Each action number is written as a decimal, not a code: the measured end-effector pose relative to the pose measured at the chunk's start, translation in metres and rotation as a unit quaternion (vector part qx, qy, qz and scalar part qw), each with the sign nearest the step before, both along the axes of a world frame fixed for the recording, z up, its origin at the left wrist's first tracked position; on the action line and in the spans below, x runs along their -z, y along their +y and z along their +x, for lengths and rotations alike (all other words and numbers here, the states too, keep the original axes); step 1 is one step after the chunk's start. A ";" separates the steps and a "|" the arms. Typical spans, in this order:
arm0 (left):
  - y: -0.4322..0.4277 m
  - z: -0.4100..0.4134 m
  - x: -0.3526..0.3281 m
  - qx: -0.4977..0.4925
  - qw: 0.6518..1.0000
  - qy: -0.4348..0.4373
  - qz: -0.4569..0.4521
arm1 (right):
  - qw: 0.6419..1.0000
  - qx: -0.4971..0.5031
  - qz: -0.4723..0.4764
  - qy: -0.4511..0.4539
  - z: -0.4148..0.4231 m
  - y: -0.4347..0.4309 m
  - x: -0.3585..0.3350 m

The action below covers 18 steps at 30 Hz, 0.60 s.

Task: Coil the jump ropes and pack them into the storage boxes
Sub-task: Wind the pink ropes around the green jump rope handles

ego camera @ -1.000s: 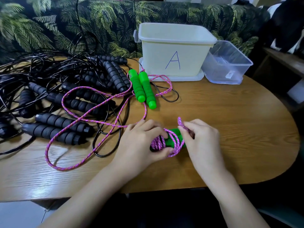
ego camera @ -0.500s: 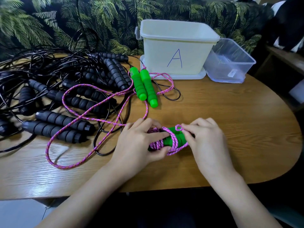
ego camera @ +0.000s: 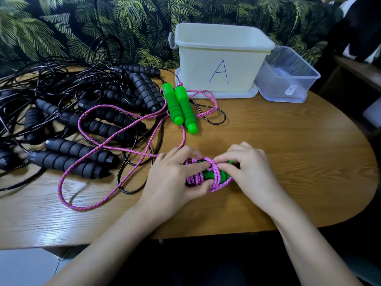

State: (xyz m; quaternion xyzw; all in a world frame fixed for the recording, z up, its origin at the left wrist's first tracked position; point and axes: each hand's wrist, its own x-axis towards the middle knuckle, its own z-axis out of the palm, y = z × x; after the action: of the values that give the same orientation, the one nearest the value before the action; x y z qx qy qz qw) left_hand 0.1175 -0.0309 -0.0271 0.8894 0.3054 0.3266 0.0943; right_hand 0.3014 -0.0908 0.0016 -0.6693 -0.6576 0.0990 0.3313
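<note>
A pink jump rope (ego camera: 214, 178) is wound around its green handles (ego camera: 223, 174) at the table's front centre. My left hand (ego camera: 175, 178) grips the wound bundle from the left. My right hand (ego camera: 249, 170) pinches a loop of the pink cord at the bundle's top right. Loose pink cord (ego camera: 99, 145) trails left across the table. A second pair of green handles (ego camera: 181, 107) lies further back. The cream box marked A (ego camera: 220, 65) stands at the back, with a clear plastic box (ego camera: 288, 77) to its right.
A tangled heap of black jump ropes with black foam handles (ego camera: 76, 133) covers the table's left half. The wooden table (ego camera: 288, 153) has a rounded right edge. A leaf-patterned sofa (ego camera: 103, 27) runs behind the table.
My right hand has brought the pink loop down from above the bundle and pressed it onto the handles. My left hand keeps its hold on the bundle.
</note>
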 end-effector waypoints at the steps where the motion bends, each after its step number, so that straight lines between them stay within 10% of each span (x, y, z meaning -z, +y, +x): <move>1: 0.001 0.000 0.000 0.003 1.000 -0.006 0.000 | 0.999 0.007 -0.004 0.050 0.000 0.001 0.002; 9: 0.002 0.000 -0.007 0.010 0.991 -0.067 -0.115 | 0.991 -0.059 -0.050 0.110 0.008 -0.010 0.006; 18: 0.005 0.012 -0.007 -0.020 0.995 -0.015 -0.094 | 0.995 -0.085 -0.033 -0.042 0.009 -0.014 0.033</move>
State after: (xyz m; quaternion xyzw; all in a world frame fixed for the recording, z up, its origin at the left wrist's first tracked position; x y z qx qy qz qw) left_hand 0.1293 -0.0259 -0.0202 0.8653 0.3511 0.3118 0.1756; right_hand 0.3104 -0.1053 -0.0309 -0.6254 -0.7215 0.1203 0.2718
